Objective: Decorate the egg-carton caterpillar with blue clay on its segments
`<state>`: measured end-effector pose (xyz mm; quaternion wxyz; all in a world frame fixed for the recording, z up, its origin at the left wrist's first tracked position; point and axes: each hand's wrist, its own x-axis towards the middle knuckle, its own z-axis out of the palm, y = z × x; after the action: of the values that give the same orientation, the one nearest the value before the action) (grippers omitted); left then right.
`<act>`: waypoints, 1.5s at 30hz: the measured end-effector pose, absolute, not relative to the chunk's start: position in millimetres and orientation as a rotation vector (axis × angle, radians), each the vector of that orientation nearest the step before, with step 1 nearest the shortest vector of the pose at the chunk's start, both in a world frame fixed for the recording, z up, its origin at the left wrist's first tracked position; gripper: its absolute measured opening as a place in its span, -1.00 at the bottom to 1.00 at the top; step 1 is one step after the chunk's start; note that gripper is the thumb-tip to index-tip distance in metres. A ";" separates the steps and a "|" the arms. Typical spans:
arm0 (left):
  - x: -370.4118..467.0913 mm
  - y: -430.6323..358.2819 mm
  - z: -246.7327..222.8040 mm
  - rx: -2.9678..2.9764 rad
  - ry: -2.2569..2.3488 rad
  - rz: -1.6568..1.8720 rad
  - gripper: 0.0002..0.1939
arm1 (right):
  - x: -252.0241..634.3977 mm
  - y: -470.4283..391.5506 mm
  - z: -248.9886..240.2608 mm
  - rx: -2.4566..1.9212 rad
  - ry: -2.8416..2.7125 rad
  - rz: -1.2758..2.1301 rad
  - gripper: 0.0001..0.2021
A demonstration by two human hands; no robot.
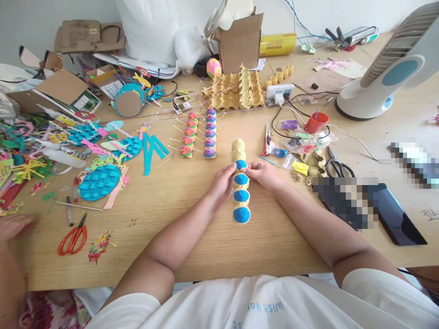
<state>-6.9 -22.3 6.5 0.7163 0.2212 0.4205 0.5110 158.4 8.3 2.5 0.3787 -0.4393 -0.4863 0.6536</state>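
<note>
An egg carton strip points away from me over the table, its nearer bumps capped with blue clay and its far end bare tan pulp. From the left side, my left hand grips it, thumb and fingers closed at the farthest blue cap. My right hand is closed on the opposite edge, its fingertips pressing that same cap. Beyond my hands stand two finished-looking carton strips: a green and pink one with stick legs, and a purple and blue one.
Scissors, paper scraps and blue woven discs crowd the left, where another person's hand rests. At right are a yellow clay packet, black scissors, a red cup, a phone and a fan.
</note>
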 end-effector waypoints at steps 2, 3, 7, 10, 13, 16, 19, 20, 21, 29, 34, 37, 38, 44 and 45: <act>-7.0 -22.3 5.4 0.505 0.906 1.150 -0.57 | 159.9 8.5 1.6 -1.108 -1.231 1.668 -0.39; -7.2 -22.2 4.5 0.503 0.896 1.158 -0.59 | 160.8 8.7 0.9 -1.095 -1.225 1.673 -0.40; -9.7 -20.5 -1.2 0.457 0.889 1.166 -0.68 | 164.2 9.0 -2.8 -1.017 -1.187 1.749 -0.40; -11.3 -19.6 -4.5 0.458 0.857 1.161 -0.68 | 164.6 8.8 -6.5 -0.982 -1.136 1.782 -0.43; -10.9 -20.1 -3.1 0.472 0.848 1.148 -0.66 | 163.5 9.3 -11.0 -0.978 -1.105 1.760 -0.46; -9.2 -20.9 1.2 0.476 0.837 1.142 -0.73 | 162.1 10.6 -14.8 -0.956 -1.066 1.731 -0.43; -7.9 -20.6 3.1 0.453 0.820 1.167 -0.81 | 161.1 11.4 -16.0 -0.925 -1.044 1.724 -0.42; -7.7 -20.3 2.8 0.441 0.820 1.176 -0.81 | 160.9 11.4 -15.7 -0.914 -1.044 1.721 -0.42; -7.7 -19.9 2.1 0.431 0.821 1.183 -0.81 | 160.8 11.1 -15.2 -0.902 -1.044 1.720 -0.43; -10.4 -19.0 -1.8 0.450 0.788 1.181 -0.84 | 161.3 8.0 -9.6 -0.845 -1.024 1.764 -0.45; -8.7 -18.9 -6.2 0.506 0.779 1.217 -0.87 | 159.5 8.4 -10.8 -0.903 -0.976 1.737 -0.38; -7.3 -18.6 -10.7 0.520 0.761 1.241 -0.79 | 158.5 8.3 -12.0 -0.923 -0.972 1.711 -0.37; -7.0 -18.5 -11.9 0.519 0.759 1.246 -0.77 | 158.4 8.2 -12.4 -0.924 -0.973 1.708 -0.37; -5.7 -18.8 -9.1 0.489 0.747 1.245 -0.74 | 157.8 6.7 -13.3 -0.906 -0.966 1.710 -0.39; -5.4 -18.9 -7.6 0.480 0.750 1.241 -0.75 | 157.5 6.3 -13.0 -0.902 -0.968 1.708 -0.39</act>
<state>-5.4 -18.9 -7.6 0.7224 0.2173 0.3394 0.5618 157.5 6.3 -13.0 0.4711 -0.3683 -0.3950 0.6974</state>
